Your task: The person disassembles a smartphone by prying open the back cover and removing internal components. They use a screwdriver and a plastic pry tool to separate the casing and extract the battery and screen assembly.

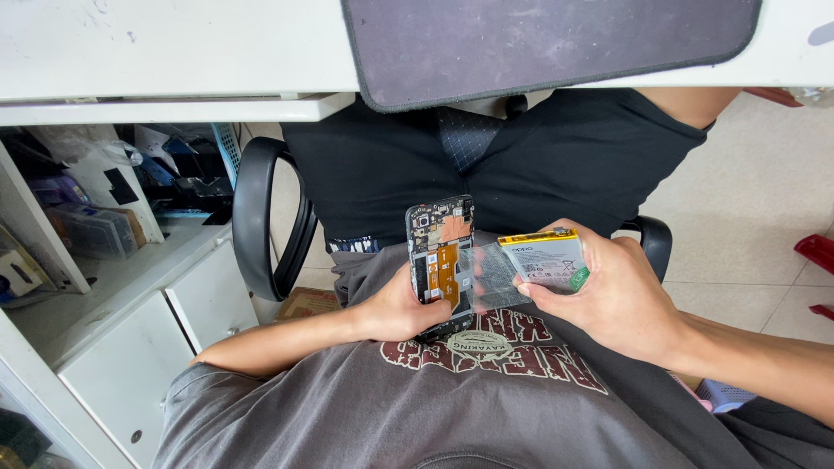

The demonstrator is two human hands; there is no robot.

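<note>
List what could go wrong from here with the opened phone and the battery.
1. The left hand holds the opened phone upright over the lap, not over the desk; a slip could drop it, circuit board and orange flex cable exposed.
2. The right hand pinches the battery with a clear film stretched to the phone; a hard pull might bend the battery or jerk the phone loose.

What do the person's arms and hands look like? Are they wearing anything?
Both arms are bare from the short grey T-shirt sleeves down. The left hand and right hand wear no gloves, and no rings, watch or bracelets show. The shirt has a dark red printed design.
</note>
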